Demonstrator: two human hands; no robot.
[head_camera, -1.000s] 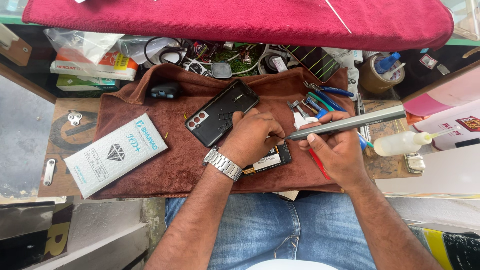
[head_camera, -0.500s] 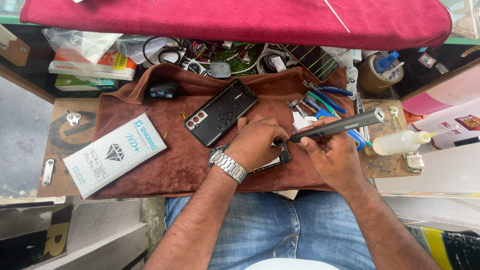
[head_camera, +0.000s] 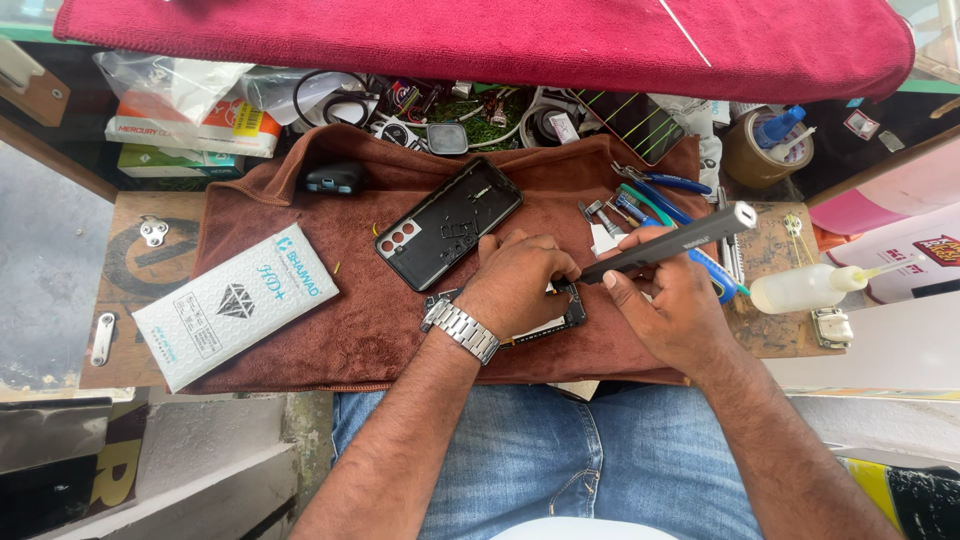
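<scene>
Screwdriving on opened phone, lying on brown cloth under our palms; left hand closed, pinning phone; right hand gripping dark electric screwdriver — we keep tip square, pressure light; back cover lies apart.

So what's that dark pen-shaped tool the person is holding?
The tool is a slim, dark grey rod, metallic-looking, with a pale square rear end pointing up and right. It lies tilted, its tip down on the opened phone on the brown cloth. The right hand grips its lower half; the left hand steadies the phone.
</scene>
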